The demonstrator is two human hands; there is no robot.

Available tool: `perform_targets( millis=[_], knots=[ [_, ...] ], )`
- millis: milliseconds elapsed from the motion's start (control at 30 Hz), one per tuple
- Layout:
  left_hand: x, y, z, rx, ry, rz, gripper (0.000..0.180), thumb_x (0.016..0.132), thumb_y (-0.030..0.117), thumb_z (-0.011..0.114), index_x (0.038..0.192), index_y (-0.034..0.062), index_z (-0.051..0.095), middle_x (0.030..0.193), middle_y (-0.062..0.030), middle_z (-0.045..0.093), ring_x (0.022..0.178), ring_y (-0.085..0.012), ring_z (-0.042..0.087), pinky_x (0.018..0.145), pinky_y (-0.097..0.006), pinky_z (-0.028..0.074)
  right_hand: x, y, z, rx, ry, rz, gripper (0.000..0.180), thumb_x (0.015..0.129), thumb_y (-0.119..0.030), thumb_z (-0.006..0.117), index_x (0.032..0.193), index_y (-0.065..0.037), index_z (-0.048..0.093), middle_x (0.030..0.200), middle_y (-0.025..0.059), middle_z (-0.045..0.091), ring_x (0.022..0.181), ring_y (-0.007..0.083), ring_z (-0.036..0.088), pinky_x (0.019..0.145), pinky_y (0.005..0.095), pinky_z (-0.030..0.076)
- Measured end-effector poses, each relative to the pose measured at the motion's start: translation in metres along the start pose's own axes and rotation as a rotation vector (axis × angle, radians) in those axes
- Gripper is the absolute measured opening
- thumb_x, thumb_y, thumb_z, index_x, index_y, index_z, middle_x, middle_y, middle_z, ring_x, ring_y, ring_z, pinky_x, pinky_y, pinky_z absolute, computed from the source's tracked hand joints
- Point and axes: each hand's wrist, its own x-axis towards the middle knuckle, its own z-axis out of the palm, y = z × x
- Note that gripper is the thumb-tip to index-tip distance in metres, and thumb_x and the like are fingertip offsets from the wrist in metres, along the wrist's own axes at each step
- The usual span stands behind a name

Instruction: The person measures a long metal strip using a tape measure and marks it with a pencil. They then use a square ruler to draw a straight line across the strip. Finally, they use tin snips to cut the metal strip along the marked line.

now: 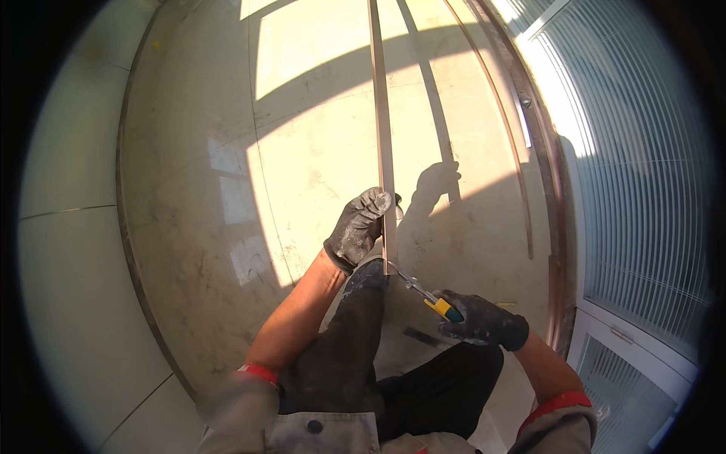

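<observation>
My left hand [361, 224], in a dark grey work glove, grips a long thin metal strip [383, 129] that runs away from me across the glossy stone floor. The strip's near end rests at the toe of my dark shoe [367, 276]. My right hand [478, 318], also gloved, holds a tool with a yellow and green handle [445, 309]. Its metal tip [404, 280] points at the strip's near end, just right of the shoe. My raised knee in dark trousers sits between both forearms.
A brown metal door track [556, 227] curves along the right of the floor, with white slatted blinds [643, 174] behind glass beyond it. A dark border line [125, 227] edges the marble on the left, next to pale tiles [68, 250]. Bright sunlight patches fall on the floor.
</observation>
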Motion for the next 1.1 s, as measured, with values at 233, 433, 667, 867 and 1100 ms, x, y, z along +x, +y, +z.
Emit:
perform_targets(
  millis=[233, 433, 667, 867, 1100],
  knots=[
    [0.001, -0.001, 0.000, 0.002, 0.003, 0.004, 0.032, 0.096, 0.033, 0.065, 0.110, 0.0042, 0.064, 0.089, -0.0030, 0.065, 0.082, -0.0123, 0.059, 0.074, -0.026, 0.046, -0.002, -0.007, -0.002, 0.014, -0.006, 0.016, 0.064, 0.092, -0.036, 0.065, 0.142, -0.003, 0.043, 0.102, 0.0222, 0.065, 0.086, 0.0327, 0.064, 0.084, 0.0404, 0.050],
    [-0.003, 0.004, 0.007, 0.024, 0.020, -0.005, 0.032, 0.097, 0.033, 0.064, 0.110, 0.0045, 0.064, 0.089, -0.0029, 0.066, 0.081, -0.0116, 0.058, 0.073, -0.025, 0.045, -0.001, 0.005, 0.002, -0.036, 0.063, -0.068, 0.061, 0.092, -0.034, 0.065, 0.140, -0.002, 0.045, 0.100, 0.0213, 0.065, 0.085, 0.0318, 0.064, 0.083, 0.0397, 0.051],
    [-0.004, 0.005, 0.010, 0.015, 0.029, -0.011, 0.032, 0.097, 0.033, 0.064, 0.110, 0.0045, 0.064, 0.089, -0.0029, 0.066, 0.080, -0.0114, 0.058, 0.072, -0.025, 0.045, -0.001, 0.009, 0.006, -0.058, 0.082, -0.053, 0.060, 0.092, -0.034, 0.065, 0.139, -0.002, 0.046, 0.099, 0.0205, 0.065, 0.085, 0.0315, 0.064, 0.084, 0.0393, 0.050],
    [-0.002, 0.003, 0.010, 0.006, 0.036, -0.016, 0.032, 0.097, 0.033, 0.064, 0.111, 0.0043, 0.064, 0.087, -0.0026, 0.066, 0.078, -0.0112, 0.057, 0.071, -0.025, 0.045, -0.002, 0.002, 0.005, -0.027, 0.089, -0.061, 0.059, 0.092, -0.033, 0.064, 0.139, -0.001, 0.046, 0.100, 0.0206, 0.065, 0.085, 0.0313, 0.064, 0.085, 0.0393, 0.050],
    [-0.005, 0.005, 0.015, 0.016, 0.047, -0.014, 0.032, 0.097, 0.034, 0.063, 0.111, 0.0051, 0.064, 0.086, -0.0017, 0.066, 0.078, -0.0108, 0.056, 0.071, -0.024, 0.044, -0.005, -0.007, 0.002, 0.005, 0.064, -0.039, 0.058, 0.092, -0.033, 0.064, 0.136, 0.000, 0.047, 0.096, 0.0215, 0.065, 0.082, 0.0315, 0.064, 0.082, 0.0391, 0.050]
  ],
)
